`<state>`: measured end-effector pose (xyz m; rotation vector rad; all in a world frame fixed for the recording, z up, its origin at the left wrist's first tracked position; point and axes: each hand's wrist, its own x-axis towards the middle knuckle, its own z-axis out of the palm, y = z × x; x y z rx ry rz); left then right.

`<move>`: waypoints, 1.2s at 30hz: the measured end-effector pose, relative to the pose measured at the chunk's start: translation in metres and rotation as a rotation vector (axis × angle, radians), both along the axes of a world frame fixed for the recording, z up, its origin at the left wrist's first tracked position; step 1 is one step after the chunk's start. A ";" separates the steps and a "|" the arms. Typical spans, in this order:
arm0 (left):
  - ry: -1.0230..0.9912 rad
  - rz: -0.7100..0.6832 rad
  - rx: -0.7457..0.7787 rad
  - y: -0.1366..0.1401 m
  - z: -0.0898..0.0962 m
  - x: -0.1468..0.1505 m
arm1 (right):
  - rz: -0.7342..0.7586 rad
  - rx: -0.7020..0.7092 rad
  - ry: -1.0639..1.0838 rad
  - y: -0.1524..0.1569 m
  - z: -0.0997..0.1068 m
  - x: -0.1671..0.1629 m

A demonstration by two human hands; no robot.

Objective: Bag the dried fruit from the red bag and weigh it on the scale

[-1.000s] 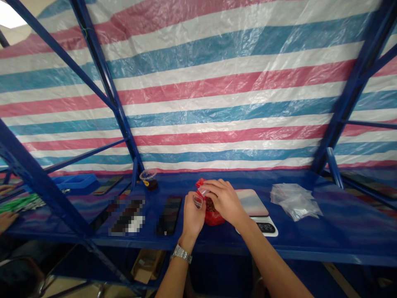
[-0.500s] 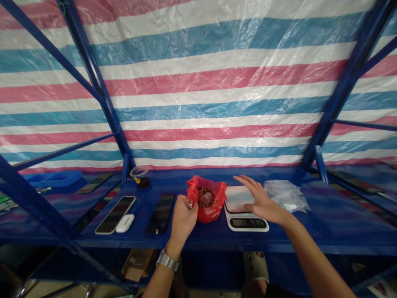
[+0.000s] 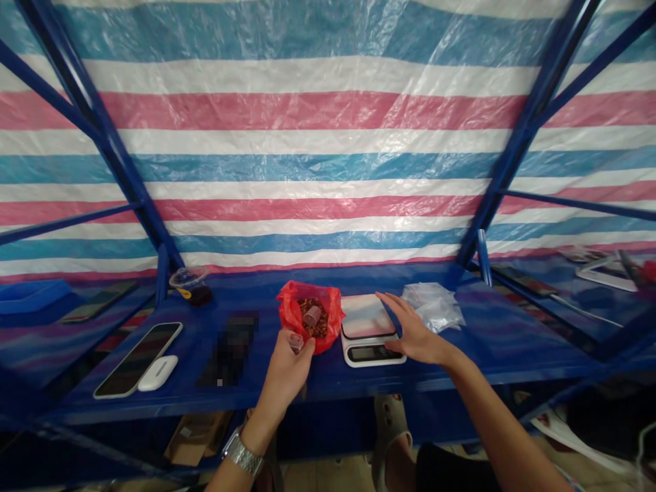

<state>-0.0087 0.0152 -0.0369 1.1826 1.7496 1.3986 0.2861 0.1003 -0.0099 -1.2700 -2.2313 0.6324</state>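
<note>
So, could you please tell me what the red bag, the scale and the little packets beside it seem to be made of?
The red bag looks like thin glossy plastic film: it crinkles and shines. The scale seems to be white moulded plastic with a smooth, faintly reflective top plate, possibly metal or glass. The packets appear to be clear, soft plastic, see-through with creases and glare.

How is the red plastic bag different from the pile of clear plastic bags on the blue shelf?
The red bag is opaque and coloured; the clear bags are see-through and colourless. The red bag stands open, with brown pieces and a small cup inside; the clear bags lie flat in a loose heap, seemingly empty. The red bag sits left of the scale, beside the left hand; the clear bags lie right of it, beyond the right hand. Both are thin plastic.
</note>
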 end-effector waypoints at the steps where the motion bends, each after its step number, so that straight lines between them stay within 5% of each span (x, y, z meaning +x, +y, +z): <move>1: -0.047 -0.005 -0.009 0.002 -0.001 0.003 | 0.009 0.006 0.029 0.001 0.000 0.004; 7: -0.136 -0.016 -0.001 0.005 0.000 0.012 | 0.009 -0.047 0.042 0.002 -0.005 0.017; 18: 0.406 0.038 0.146 -0.016 0.037 0.015 | 0.010 0.074 0.161 0.001 -0.003 0.004; 23: 0.370 -0.159 0.133 -0.020 0.039 0.041 | -0.153 0.251 0.133 0.005 -0.005 -0.026; 27: 0.293 -0.257 0.143 -0.017 0.035 0.059 | -0.137 0.323 -0.013 0.002 -0.009 -0.047; 36: 0.112 -0.315 0.224 -0.004 0.037 0.074 | -0.234 0.310 -0.129 0.006 -0.010 -0.039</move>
